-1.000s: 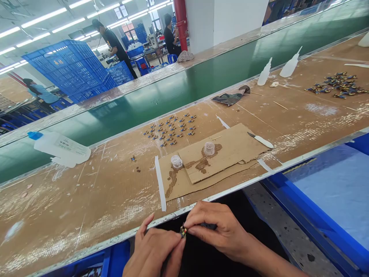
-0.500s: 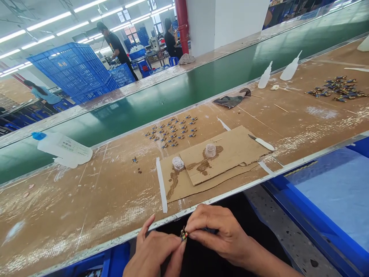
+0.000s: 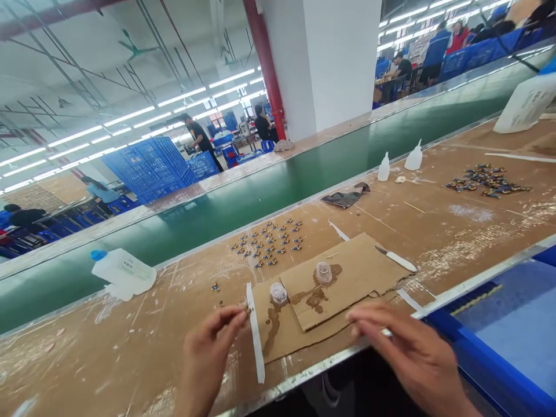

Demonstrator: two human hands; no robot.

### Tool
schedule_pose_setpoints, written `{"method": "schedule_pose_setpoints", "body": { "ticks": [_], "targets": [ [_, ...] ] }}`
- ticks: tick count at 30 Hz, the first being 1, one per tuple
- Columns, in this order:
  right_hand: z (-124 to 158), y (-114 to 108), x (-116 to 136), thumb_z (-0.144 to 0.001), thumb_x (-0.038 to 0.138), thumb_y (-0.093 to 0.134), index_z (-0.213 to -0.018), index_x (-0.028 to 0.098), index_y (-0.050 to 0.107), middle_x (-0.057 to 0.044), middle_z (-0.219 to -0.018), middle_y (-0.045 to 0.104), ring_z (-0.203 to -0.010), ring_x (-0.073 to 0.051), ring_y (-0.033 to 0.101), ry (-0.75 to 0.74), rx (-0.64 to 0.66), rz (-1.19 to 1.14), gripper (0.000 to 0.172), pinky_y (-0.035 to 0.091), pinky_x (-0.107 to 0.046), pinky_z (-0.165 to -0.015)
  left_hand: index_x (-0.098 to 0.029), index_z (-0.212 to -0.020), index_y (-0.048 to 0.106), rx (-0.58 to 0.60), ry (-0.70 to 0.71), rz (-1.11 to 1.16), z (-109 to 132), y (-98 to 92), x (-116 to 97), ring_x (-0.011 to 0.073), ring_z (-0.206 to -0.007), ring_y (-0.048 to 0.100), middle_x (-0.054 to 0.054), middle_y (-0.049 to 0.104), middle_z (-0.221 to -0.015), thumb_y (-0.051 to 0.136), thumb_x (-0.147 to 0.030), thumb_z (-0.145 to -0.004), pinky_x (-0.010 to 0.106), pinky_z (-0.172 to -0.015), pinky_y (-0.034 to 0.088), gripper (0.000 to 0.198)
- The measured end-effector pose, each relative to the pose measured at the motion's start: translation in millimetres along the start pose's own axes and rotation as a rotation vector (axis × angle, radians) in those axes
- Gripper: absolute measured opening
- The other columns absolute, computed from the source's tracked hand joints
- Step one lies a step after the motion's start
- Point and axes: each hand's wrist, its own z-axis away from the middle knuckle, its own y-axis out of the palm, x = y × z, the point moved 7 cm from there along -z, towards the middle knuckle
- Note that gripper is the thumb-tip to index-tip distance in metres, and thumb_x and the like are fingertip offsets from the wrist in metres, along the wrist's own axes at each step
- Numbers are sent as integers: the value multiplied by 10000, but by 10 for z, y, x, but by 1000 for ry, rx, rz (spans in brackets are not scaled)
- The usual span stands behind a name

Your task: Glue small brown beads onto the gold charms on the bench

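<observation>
My left hand [image 3: 212,347] is raised over the near table edge, thumb and forefinger pinched on a small painted piece [image 3: 249,310], which is mostly hidden by the fingertips. To the right, my right hand [image 3: 408,347] hovers over the table's edge with curled fingers. A small whitish bit shows between them, too blurred to name. Between and beyond the hands lies stained cardboard [image 3: 347,295]. On it stand a cup with white content [image 3: 278,294] and a clear plastic cup [image 3: 324,273]. A white-handled knife [image 3: 396,259] rests at its right side.
Small blue-and-gold pieces [image 3: 269,240] are spread behind the cardboard, with a heap of similar pieces [image 3: 486,180] far right. A blue-capped bottle [image 3: 125,272] leans at left. Two squeeze bottles [image 3: 384,168] and a camouflage cloth [image 3: 345,197] lie near the green belt [image 3: 269,191].
My hands have moved apart and up from the lap to the table's edge. The small piece has stayed with my left hand. The camera view has tilted upward.
</observation>
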Motion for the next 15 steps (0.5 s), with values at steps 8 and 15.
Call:
{"method": "schedule_pose_setpoints", "body": {
  "ticks": [8,15],
  "targets": [
    [-218,-486,-985,-809,476,530,-920,171,671,-68,-889,672,-702,-129,639,310,-257,195,354,538,-219,-663,-145,-654,623,71,-54,12,-1180,339,151,108,-535,558,-35,595,-553,681,-363,-704,244,-564,448,231],
    [-199,-479,-1199,-734,577,539,-888,182,694,-63,-871,689,-736,-167,660,409,-245,218,451,549,-245,-676,-125,-741,598,139,-107,-107,-1406,458,314,81,-538,536,-50,562,-619,589,-348,-842,244,-555,467,245]
  ]
}}
